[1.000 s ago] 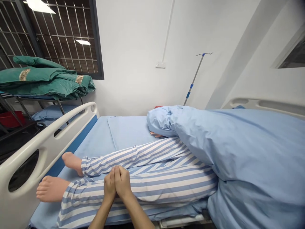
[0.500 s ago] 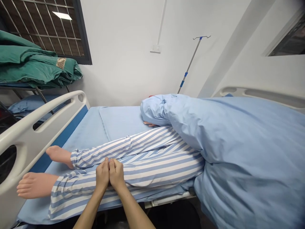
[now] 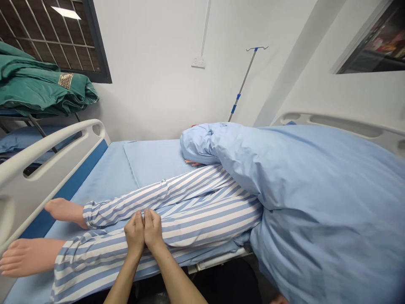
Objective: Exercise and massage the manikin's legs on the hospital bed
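bed view: against the earlier frame, the striped trousers (image 3: 205, 221), quilt (image 3: 300, 190) and drip pole (image 3: 243, 84) sit a little further left, probably from a turn of the head; a skin-toned shape (image 3: 279, 300) now shows at the bottom edge, too cut off to identify.
fists: left hand (image 3: 135, 232) and right hand (image 3: 153, 230) are curled up and set side by side; whether anything is tucked inside, i cannot tell.
striped trousers: on the lying figure's legs, beneath the fists, their upper end running under the quilt; contact with the fists is unclear.
near leg: lies close to the bed's near edge, where no raised rail shows; a sideways push could tip it over.
quilt: heaped and hanging down the near side, so its own weight might drag it off.
figure's hand (image 3: 192, 162): peeks from under the quilt; a brisk tug on the cover could catch it.
near foot (image 3: 30, 255): near the footboard (image 3: 60, 169); a shove along the leg might jam the toes.
green bundle (image 3: 47, 90): bears a gold-and-dark patterned patch (image 3: 65, 80), no readable words.
wall socket (image 3: 198, 62): no legible marking.
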Demonstrator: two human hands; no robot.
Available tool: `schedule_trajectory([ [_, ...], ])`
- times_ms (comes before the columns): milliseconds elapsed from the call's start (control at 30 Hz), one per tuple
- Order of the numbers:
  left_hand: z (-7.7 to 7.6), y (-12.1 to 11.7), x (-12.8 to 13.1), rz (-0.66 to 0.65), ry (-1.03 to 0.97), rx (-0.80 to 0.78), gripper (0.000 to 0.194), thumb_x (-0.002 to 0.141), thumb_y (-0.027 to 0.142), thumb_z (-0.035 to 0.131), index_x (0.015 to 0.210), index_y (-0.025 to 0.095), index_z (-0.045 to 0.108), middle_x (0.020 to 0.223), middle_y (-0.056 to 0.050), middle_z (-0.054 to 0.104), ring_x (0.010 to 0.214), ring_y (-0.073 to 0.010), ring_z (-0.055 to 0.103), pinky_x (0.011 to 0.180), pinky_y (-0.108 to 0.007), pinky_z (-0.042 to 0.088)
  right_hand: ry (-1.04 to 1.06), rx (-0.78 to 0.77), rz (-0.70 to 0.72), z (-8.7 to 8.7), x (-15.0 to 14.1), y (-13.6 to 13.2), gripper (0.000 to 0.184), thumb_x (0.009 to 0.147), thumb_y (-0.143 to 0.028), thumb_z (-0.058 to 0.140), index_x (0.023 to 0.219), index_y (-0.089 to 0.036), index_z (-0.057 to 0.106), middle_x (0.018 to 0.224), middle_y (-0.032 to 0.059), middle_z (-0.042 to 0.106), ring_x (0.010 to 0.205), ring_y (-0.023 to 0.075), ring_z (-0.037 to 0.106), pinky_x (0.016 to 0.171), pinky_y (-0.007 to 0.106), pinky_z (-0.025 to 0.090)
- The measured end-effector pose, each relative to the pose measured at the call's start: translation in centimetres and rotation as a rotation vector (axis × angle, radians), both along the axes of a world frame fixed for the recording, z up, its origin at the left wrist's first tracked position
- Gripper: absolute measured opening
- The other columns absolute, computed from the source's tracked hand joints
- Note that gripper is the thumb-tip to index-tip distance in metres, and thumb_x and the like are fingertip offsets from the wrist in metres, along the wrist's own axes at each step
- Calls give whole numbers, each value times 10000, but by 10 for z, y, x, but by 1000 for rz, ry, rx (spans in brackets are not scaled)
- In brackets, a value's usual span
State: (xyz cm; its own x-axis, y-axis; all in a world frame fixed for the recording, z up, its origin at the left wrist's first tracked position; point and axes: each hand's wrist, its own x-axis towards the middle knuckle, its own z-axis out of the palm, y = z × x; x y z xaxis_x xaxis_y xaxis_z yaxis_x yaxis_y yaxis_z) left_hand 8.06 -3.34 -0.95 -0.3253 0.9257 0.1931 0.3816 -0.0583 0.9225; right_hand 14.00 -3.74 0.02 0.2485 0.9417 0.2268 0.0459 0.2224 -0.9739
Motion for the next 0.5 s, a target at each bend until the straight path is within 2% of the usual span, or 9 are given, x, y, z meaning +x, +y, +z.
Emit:
schedule_trajectory([
  [133, -1, 1, -4, -42, -11, 3, 366, 824, 453, 379, 613, 193, 524, 558, 1, 556, 569, -137, 491, 555, -241, 385, -93, -10, -27, 4, 0, -1, 357, 896, -324, 316, 569, -197, 381, 524, -30, 417, 507, 108, 392, 502, 229, 297],
  [333, -11, 3, -9, -59, -94, 32, 360, 811, 424, 387, 525, 207, 405, 468, 29, 434, 485, -115, 398, 479, -235, 342, -651, 217, 53, 27, 13, -6, 328, 897, -295, 353, 616, -191, 485, 507, -18, 463, 476, 107, 379, 514, 252, 212],
  [400, -10, 2, -7, -63, -105, 14, 354, 812, 425, 396, 541, 201, 435, 493, 25, 465, 505, -115, 420, 493, -231, 355, -666, 212, 48, 26, 16, -6, 345, 904, -295, 342, 610, -189, 488, 507, -14, 476, 473, 105, 382, 514, 253, 204],
  [500, -5, 0, -4, -77, -102, 14, 343, 815, 429, 409, 578, 191, 483, 532, 17, 509, 536, -120, 456, 538, -232, 384, -560, 98, -8, 13, 17, -6, 376, 917, -299, 306, 604, -186, 483, 521, -5, 506, 491, 106, 412, 519, 250, 216],
])
